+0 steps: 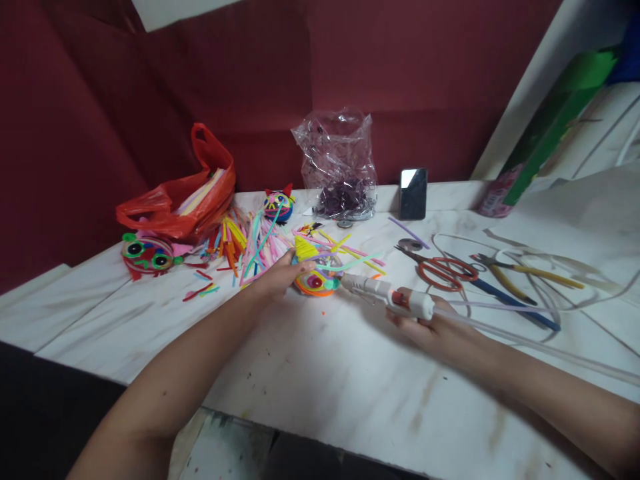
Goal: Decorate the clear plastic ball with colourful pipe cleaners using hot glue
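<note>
My left hand [286,272] is closed on the left side of a round, colourful pipe-cleaner ornament [316,283], with a yellow cone-shaped ear and a red eye. In my right hand [417,327] is a white hot glue gun [383,291], its fingers wrapped round the handle. The gun's nozzle points left and meets or nearly meets the ornament's right edge; I cannot tell which. A clear glue stick trails out of its back end. Loose pipe cleaners [357,253] lie just behind the ornament, one pale green piece reaching across its top.
Two finished-looking ornaments [147,255] sit at the left and back. Near them are a red plastic bag [180,207] and piled pipe cleaners [255,243]. A clear bag [345,173] and a phone [413,193] stand by the wall. Orange-handled scissors [445,270], pliers [520,273] and cables lie right.
</note>
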Motion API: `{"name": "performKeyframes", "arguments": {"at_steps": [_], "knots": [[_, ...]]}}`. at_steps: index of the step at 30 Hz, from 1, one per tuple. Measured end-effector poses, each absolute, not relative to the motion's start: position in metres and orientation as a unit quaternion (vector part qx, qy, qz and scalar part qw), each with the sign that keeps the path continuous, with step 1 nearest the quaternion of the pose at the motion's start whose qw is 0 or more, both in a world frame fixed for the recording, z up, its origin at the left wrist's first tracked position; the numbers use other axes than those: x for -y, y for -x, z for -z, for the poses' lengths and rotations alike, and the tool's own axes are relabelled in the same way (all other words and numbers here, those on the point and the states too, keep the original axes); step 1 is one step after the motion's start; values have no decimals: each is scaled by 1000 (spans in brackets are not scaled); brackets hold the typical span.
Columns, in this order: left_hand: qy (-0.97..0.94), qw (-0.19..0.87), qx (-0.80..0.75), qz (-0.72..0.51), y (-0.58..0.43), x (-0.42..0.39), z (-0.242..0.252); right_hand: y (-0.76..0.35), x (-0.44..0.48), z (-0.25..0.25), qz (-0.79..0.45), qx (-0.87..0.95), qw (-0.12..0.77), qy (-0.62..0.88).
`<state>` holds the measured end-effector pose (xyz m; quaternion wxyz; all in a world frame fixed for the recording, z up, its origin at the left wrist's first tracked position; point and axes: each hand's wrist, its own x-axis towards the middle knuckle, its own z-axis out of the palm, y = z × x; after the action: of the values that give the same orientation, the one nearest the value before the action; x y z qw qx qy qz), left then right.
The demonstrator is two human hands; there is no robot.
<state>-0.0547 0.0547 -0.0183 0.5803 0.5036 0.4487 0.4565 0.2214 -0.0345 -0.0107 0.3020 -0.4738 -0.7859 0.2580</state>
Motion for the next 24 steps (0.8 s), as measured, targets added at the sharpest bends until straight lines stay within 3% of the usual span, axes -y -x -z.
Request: {"name": "performKeyframes", "arguments": {"at_steps": [24], "knots": [[-520, 570, -446, -453, 54, -54, 16, -217, 34, 20, -258, 780, 327, 467]]}}
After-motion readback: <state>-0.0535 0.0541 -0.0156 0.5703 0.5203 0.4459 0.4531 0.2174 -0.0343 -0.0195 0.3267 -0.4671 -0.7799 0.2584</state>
